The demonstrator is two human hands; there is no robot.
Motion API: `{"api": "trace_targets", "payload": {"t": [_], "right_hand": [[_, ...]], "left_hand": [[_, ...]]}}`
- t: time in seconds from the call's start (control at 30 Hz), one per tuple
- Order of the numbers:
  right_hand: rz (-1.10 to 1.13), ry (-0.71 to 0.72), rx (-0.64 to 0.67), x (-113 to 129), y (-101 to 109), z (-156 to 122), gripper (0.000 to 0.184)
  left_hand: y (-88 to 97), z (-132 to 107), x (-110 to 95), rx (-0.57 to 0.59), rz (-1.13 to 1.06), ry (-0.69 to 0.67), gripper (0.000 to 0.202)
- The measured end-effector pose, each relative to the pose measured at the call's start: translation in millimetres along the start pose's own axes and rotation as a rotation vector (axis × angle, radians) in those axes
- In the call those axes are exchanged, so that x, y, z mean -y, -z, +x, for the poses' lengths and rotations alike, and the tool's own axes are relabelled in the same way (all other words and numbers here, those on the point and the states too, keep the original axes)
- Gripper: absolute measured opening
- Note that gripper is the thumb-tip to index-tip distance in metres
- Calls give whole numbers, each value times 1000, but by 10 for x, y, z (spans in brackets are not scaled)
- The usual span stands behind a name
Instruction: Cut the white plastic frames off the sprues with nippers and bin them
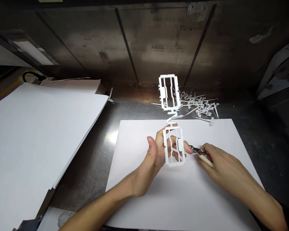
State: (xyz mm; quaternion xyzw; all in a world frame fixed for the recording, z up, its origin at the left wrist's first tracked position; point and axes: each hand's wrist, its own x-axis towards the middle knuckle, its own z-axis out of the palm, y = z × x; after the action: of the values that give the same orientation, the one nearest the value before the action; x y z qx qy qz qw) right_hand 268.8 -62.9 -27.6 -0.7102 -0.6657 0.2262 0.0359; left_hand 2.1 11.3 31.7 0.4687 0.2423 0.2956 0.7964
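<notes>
My left hand (148,163) holds a white plastic moulding upright, its thumb raised and its fingers behind the lower frame. The moulding has an upper rectangular frame (163,92) and a lower frame (180,145), joined by a zigzag runner (171,119). A thin spike sticks out to the right of that runner. In my right hand (227,165) is a pair of nippers (205,159) with a cream handle, fingers wrapped round it. Their metal jaws point left, close to my left fingertips. Exactly where the left fingers grip the moulding is partly hidden.
A white sheet (144,205) lies under my hands on the metal table (106,128). Behind it is a pile of cut white runner pieces (202,106). At left is a stack of large white sheets (38,128). A metal wall (154,41) closes off the back.
</notes>
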Motion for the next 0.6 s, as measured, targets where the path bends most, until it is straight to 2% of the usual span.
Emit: {"api": "trace_targets", "payload": {"t": [0.27, 0.33, 0.5, 0.6], "right_hand": [[13, -21, 20, 23, 17, 8, 27], [21, -16, 10, 16, 8, 7, 28], [33, -19, 11, -26, -50, 10, 31], [44, -29, 23, -44, -95, 8, 31]], "left_hand": [[-34, -18, -20, 31, -61, 21, 83], [-44, -25, -4, 1, -49, 25, 77], [-48, -45, 101, -140, 90, -60, 61], [-35, -42, 124, -142, 66, -46, 58]]}}
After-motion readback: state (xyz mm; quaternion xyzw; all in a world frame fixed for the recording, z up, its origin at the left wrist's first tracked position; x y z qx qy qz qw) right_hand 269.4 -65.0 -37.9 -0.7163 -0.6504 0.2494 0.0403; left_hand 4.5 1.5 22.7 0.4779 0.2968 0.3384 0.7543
